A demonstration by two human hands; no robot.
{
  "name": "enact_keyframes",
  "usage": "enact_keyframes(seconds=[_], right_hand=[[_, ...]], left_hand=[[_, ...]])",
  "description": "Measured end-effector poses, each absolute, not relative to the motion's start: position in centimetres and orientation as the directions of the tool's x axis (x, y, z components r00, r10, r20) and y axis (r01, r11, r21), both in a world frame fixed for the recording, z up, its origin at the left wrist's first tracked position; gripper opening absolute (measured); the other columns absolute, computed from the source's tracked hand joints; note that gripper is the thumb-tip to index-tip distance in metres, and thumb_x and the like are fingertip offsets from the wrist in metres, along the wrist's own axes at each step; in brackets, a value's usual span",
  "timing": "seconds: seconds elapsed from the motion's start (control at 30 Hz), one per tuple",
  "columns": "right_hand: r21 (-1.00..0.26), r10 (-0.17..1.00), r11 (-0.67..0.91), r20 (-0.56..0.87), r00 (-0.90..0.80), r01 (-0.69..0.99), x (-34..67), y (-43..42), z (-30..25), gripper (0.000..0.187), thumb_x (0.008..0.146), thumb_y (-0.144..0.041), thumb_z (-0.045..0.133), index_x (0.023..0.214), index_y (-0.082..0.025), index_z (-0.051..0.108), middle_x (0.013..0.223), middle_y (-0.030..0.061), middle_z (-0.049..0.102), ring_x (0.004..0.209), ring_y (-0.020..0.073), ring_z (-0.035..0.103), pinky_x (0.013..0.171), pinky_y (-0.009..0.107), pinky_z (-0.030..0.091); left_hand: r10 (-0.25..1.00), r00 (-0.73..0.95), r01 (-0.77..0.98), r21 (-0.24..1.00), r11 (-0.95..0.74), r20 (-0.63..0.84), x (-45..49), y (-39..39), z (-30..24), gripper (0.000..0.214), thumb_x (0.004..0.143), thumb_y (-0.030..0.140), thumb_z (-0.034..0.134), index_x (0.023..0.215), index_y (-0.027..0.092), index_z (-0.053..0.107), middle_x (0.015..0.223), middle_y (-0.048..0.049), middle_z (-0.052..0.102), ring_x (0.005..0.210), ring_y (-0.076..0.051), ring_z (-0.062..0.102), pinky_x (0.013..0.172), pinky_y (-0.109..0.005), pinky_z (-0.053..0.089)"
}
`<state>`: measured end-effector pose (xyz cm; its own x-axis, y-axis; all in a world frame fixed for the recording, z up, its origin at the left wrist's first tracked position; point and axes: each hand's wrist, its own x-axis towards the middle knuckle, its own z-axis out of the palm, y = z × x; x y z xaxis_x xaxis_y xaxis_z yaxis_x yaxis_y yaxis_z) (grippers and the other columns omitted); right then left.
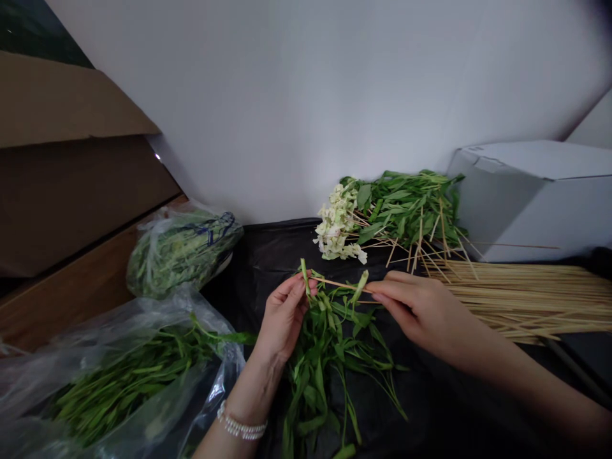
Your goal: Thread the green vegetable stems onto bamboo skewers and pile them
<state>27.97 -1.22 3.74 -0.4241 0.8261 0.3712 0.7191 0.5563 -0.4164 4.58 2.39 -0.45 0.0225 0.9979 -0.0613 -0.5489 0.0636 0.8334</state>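
Two grips close on one thin bamboo skewer (340, 284) over the black counter (268, 255): my left hand (283, 315) pinches leafy green stems (325, 338) onto its tip, and my right hand (411, 305) pinches its other end. The skewer lies nearly level, long axis running hand to hand, tip pointing left. Right of the right grip lies a sheaf of pale sticks (526, 296); beyond both are skewered greens (406, 207) and whitish florets (337, 226). Left of the left grip, crinkled clear bags (143, 357) blur their leaves. The skewer's butt hides in my fingers.
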Motion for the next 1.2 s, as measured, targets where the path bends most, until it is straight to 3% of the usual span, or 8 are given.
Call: enact_keyframes(seconds=[0.7,0.97,1.2], right_hand=[[-0.378,0.824,0.558,0.359,-0.439,0.738,27.9,-1.1,3.6,0.029,0.097,-0.021,0.041,0.098,-0.020,0.070,0.083,0.0050,0.064,0.072,0.0162,0.059,0.067,0.030,0.045],[-0.465,0.825,0.564,0.335,-0.455,0.682,27.7,-1.0,3.4,0.029,0.098,-0.022,0.040,0.100,-0.018,0.068,0.088,0.0056,0.065,0.078,0.0175,0.060,0.071,0.032,0.046],[-0.518,0.826,0.563,0.320,-0.464,0.644,27.0,-1.0,2.8,0.028,0.098,-0.020,0.040,0.100,-0.018,0.068,0.087,0.0053,0.064,0.079,0.0170,0.059,0.072,0.032,0.046]], left_hand=[[0.997,0.006,-0.525,0.849,0.066,-0.074,4.9,2.2,0.0,0.034,0.059,0.027,0.089,0.088,0.014,0.078,0.078,-0.0033,0.077,0.065,-0.007,0.065,0.067,-0.016,0.052],[0.993,0.067,-0.523,0.845,0.115,-0.093,4.7,2.2,-0.2,0.031,0.059,0.026,0.089,0.085,0.014,0.078,0.075,-0.0034,0.075,0.063,-0.008,0.062,0.065,-0.017,0.051],[0.985,0.168,-0.406,0.907,0.110,-0.044,5.5,1.3,-0.5,0.018,0.066,0.028,0.085,0.077,0.015,0.079,0.079,-0.0040,0.073,0.068,-0.010,0.062,0.069,-0.020,0.050]])
